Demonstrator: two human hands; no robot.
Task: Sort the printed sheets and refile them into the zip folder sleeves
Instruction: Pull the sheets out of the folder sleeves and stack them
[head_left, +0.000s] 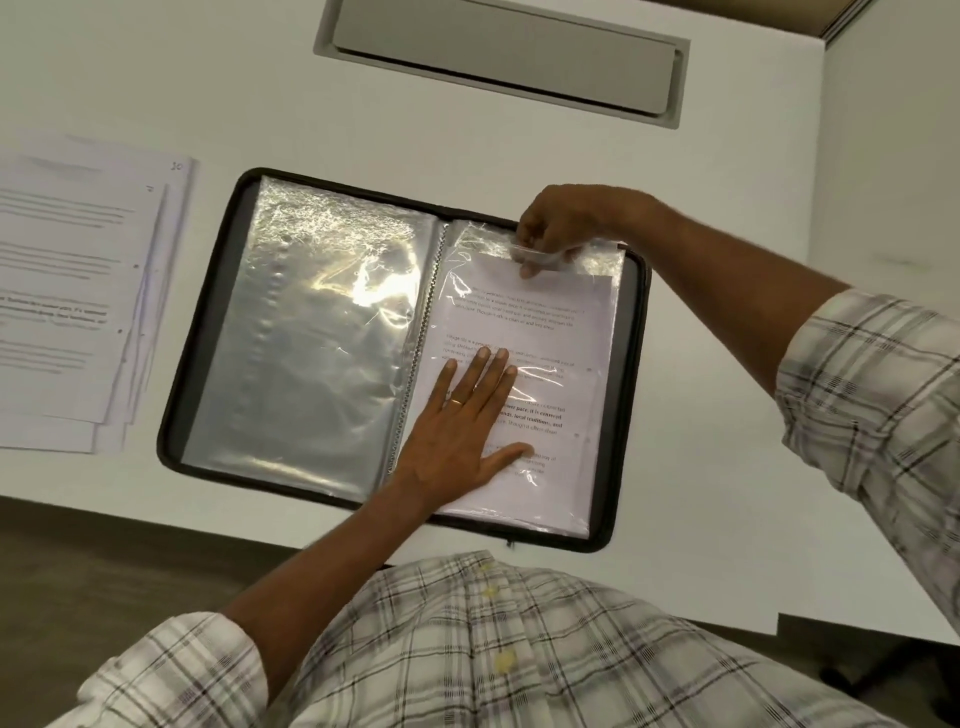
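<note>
Pale checked shirt (467, 649) with yellowish buttons (505, 661), cuffs (852, 364) pushed up; gold ring (457, 401) on left grip (457, 431)

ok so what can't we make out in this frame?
Head view only.
- Loose sheets: cut off by the left edge; count unclear.
- Filed sheet text: blurred, under sleeve glare, partly covered by the left hand.
- Right hand pinches the right sleeve top; whether it also holds paper is hidden by its fingers.
- Left sleeves: glare hides contents.
</note>
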